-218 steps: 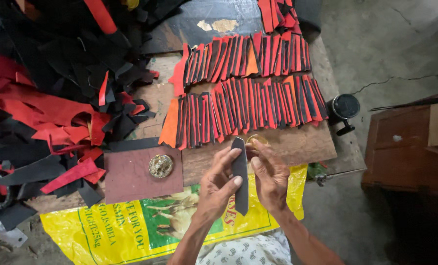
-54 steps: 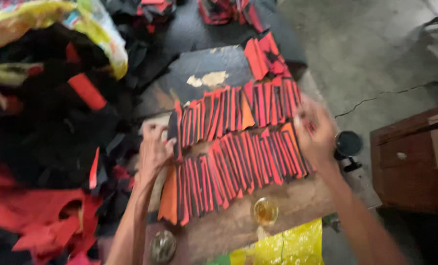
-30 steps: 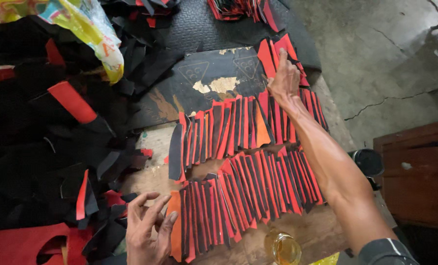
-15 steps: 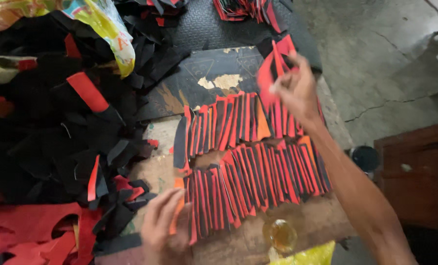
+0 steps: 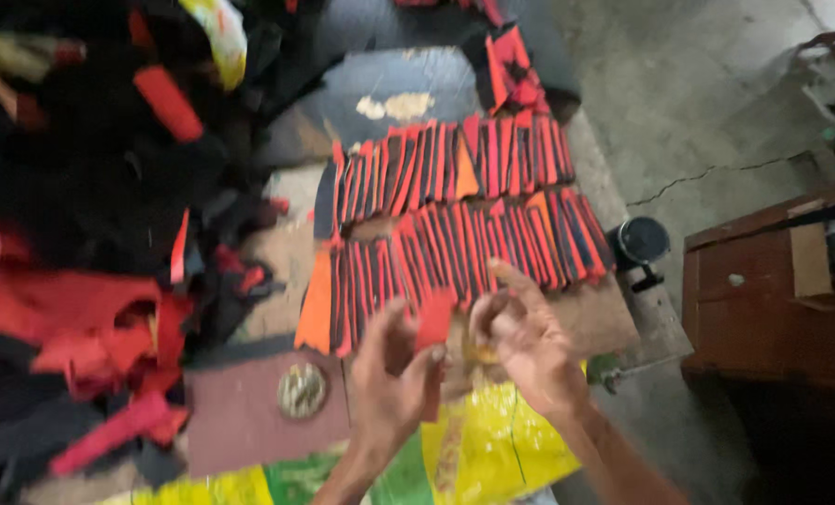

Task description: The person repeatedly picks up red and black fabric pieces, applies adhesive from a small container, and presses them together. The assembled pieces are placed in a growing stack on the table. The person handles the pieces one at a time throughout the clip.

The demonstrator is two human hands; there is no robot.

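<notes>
**Red strip pinched in your left hand**

Your left hand [image 5: 391, 379] is raised over the near edge of the counter [image 5: 614, 318], thumb and fingers closed on a red strip [image 5: 433, 323] that stands roughly upright between them. Your right hand [image 5: 522, 341] is just beside it, palm turned towards the strip, fingers loosely curled and half open; the blur hides whether it touches the strip. Both forearms come up from the bottom edge and angle in towards each other. Just beyond your hands lie two rows of red and black strips [image 5: 455, 248] laid side by side. A round metal disc [image 5: 302, 390] sits on a brown pad [image 5: 240, 416] to your left.
</notes>
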